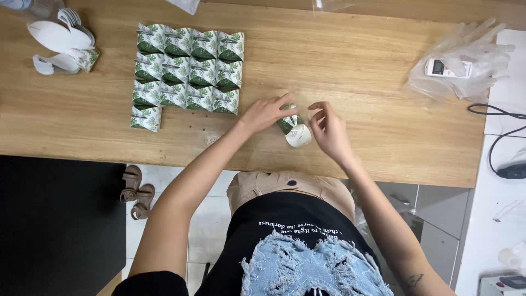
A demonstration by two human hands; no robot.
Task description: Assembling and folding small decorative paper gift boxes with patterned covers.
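Note:
My left hand and my right hand both pinch a small folded paper piece, green leaf print on one side and white on the other, just above the wooden table. The left fingers grip its upper left edge, the right fingers its right edge. To the left lies a flat grid of several matching folded green-and-white pieces, laid in rows touching each other.
A stack of white cut paper shapes sits at the far left corner. Clear plastic gloves with a small white device lie at the right. A black cable runs off the table's right edge. Sandals stand on the floor below.

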